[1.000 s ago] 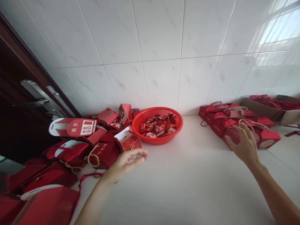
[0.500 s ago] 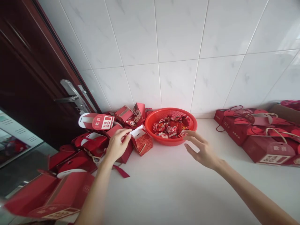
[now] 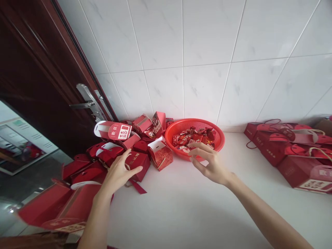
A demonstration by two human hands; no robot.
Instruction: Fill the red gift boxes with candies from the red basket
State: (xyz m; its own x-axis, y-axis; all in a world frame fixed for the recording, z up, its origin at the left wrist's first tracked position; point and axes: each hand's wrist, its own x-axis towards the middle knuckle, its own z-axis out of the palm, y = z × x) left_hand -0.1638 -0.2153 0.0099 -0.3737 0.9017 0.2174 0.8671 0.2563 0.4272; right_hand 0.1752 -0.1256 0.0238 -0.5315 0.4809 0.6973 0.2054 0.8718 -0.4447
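My left hand is open, thumb and fingers apart, over the left side of a dark red gift box with a ribbon trailing from its base; whether it touches the box I cannot tell. Right of that box stands a small patterned red box with a raised white-lined flap and a twisted cord on its front. My right hand is at the front rim of a red plastic basket, fingers curved, thumb apart, nothing visible in it. Wrapped red candies lie inside the basket.
More red gift boxes are heaped at the left, one box with a raised white-lined flap on top. Packed red boxes with cord handles stand at the right. A tiled wall backs the white tabletop; a dark door is at left.
My left hand has let go of the patterned box's flap and moved left to the dark red box. My right hand has come left along the basket's front. The view has shifted slightly.
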